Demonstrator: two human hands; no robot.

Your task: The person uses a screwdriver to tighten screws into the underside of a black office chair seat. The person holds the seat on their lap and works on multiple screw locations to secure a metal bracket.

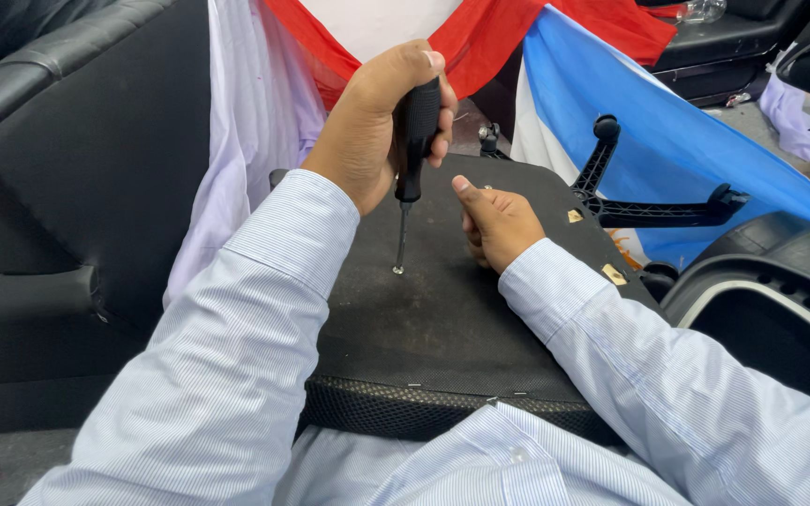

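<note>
Left hand (372,131) grips screwdriver (414,141), frame center-top — shaft near vertical, tip down on seat base (442,309) w/ a screw. Right hand (497,223), fingers curled, rests on base just right — can't tell if holding anything.

A chair seat panel (442,309) is laid flat in the near middle, underside up. A screwdriver (412,155) is held upright over its far-left part by the left hand (377,122), the tip set on the panel. Just right of the shaft, the right hand (497,223) is rested on the panel. A chair base (653,201) is placed beyond the panel's far-right edge, on draped cloth (677,131). A padded chair (77,187) is stood to the left, and another chair part (771,290) lies to the near right.
</note>
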